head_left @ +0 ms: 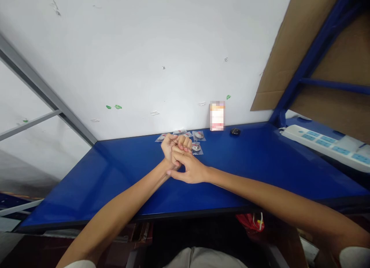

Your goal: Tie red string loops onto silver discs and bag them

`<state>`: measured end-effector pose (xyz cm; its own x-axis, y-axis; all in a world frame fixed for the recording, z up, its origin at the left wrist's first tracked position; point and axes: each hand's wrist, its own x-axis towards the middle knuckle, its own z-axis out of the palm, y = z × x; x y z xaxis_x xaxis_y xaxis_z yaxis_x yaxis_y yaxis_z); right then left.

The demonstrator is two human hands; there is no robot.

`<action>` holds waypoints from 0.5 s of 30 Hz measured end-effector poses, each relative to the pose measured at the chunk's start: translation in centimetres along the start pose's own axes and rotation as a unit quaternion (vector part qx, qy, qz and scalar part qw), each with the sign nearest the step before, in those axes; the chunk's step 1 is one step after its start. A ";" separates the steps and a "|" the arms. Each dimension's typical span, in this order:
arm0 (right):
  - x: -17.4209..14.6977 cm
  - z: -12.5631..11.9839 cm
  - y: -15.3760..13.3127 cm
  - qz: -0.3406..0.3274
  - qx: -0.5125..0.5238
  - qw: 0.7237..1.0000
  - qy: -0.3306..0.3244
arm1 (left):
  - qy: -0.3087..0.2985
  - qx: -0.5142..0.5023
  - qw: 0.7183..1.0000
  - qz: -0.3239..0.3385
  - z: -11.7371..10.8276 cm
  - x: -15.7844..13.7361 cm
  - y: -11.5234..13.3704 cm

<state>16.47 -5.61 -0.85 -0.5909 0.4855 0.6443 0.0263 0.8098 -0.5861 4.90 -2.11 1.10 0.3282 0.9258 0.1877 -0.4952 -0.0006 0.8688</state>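
Observation:
My left hand and my right hand are pressed together above the middle of the blue table. The left palm is turned upward, with its fingers curled over. Against that palm and wrist rest the bent fingers of my right hand, its thumb stretched along the left wrist. Whatever the fingers may hold is hidden. Just behind the hands lie several small clear packets with round silvery pieces inside; one packet is at the back and another packet is beside my right knuckles.
A small upright box or screen, blurred out, leans at the white wall. Right of it sits a small black object. A white power strip runs along the right side, near a blue frame. A red bag shows below the table.

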 end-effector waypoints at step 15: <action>0.9 -1.6 0.6 0.012 -0.001 0.996 -0.087 | -0.073 -0.048 0.995 -0.044 -1.5 0.8 0.7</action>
<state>17.25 -4.11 0.17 -0.7206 0.4401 0.5358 0.0436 0.8000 -0.5985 3.60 -0.83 1.14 0.4833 0.8562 0.1823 -0.5307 0.1209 0.8389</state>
